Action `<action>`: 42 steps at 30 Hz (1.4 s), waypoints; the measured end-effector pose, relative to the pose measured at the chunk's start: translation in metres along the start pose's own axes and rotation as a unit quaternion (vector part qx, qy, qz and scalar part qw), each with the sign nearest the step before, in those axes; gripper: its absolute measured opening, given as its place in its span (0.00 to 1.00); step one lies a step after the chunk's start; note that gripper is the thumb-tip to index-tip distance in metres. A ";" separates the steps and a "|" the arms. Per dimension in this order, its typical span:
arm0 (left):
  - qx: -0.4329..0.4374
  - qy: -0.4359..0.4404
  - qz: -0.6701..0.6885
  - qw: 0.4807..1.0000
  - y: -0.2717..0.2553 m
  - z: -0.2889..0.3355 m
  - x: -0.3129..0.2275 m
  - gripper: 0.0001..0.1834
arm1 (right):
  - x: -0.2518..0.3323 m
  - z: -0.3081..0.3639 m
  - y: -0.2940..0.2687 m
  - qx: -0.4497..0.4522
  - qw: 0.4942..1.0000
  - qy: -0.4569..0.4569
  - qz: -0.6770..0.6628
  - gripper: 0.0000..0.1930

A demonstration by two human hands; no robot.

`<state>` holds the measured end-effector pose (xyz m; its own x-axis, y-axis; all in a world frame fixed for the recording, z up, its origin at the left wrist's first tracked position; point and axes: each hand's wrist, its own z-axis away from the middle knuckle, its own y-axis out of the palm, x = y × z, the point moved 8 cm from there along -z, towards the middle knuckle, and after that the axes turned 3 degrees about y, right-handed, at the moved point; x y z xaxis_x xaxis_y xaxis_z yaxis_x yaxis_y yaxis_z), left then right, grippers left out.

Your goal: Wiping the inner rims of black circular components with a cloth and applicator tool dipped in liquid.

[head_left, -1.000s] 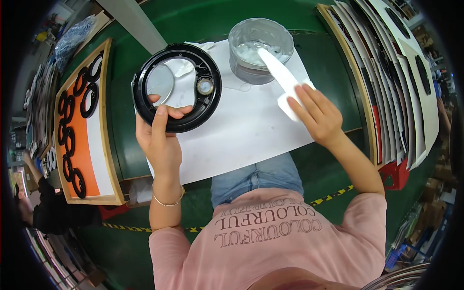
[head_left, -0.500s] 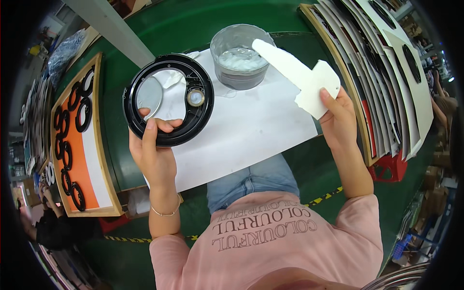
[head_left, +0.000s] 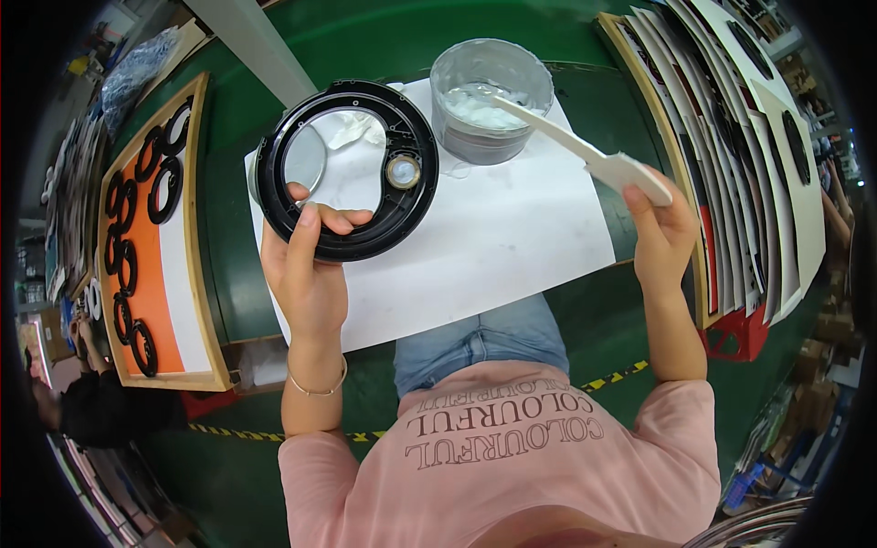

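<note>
My left hand (head_left: 311,247) is closed on the lower rim of a round black plastic ring-shaped housing (head_left: 414,215), held up over the white sheet (head_left: 512,219). A small round metal-edged insert (head_left: 403,172) sits in the housing's right side. Through its opening show a round clear lid-like disc (head_left: 305,163) and crumpled white material. In my right hand (head_left: 662,228) is a flat white spatula-like piece (head_left: 594,155), seen nearly edge-on. Its narrow tip reaches into the grey tub (head_left: 484,146), which holds a pale, glossy paste (head_left: 480,103); whether the tip touches the paste I cannot tell.
On the left a wooden-framed tray (head_left: 196,274) carries several black rings (head_left: 166,190). Many upright boards (head_left: 776,183) stand in a frame at the right, above a red plastic stool (head_left: 735,336). A grey post (head_left: 260,46) rises behind the housing. Another person (head_left: 96,393) is at far left.
My right hand has turned the white spatula-like piece from face-on to nearly edge-on, its tip now over the paste inside the tub. My left hand still holds the housing.
</note>
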<state>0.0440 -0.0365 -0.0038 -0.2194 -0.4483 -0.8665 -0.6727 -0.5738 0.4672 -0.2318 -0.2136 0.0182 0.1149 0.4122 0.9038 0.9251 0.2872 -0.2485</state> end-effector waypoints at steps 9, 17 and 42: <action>0.006 -0.002 -0.012 1.000 -0.002 0.002 -0.004 0.11 | 0.060 -0.007 0.045 0.124 0.663 -0.506 0.538 0.12; 0.012 0.002 -0.005 1.000 0.001 0.003 -0.001 0.11 | 0.041 -0.025 0.061 0.255 0.546 -0.567 0.561 0.16; 0.048 -0.025 -0.006 0.999 0.025 0.000 0.003 0.11 | 0.117 0.020 0.038 0.233 0.791 -0.508 0.249 0.15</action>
<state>0.0271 -0.0523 0.0048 -0.2440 -0.4050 -0.8811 -0.7392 -0.5105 0.4394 -0.1908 -0.1370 0.1077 -0.1459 0.9887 -0.0353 0.5962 0.0593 -0.8007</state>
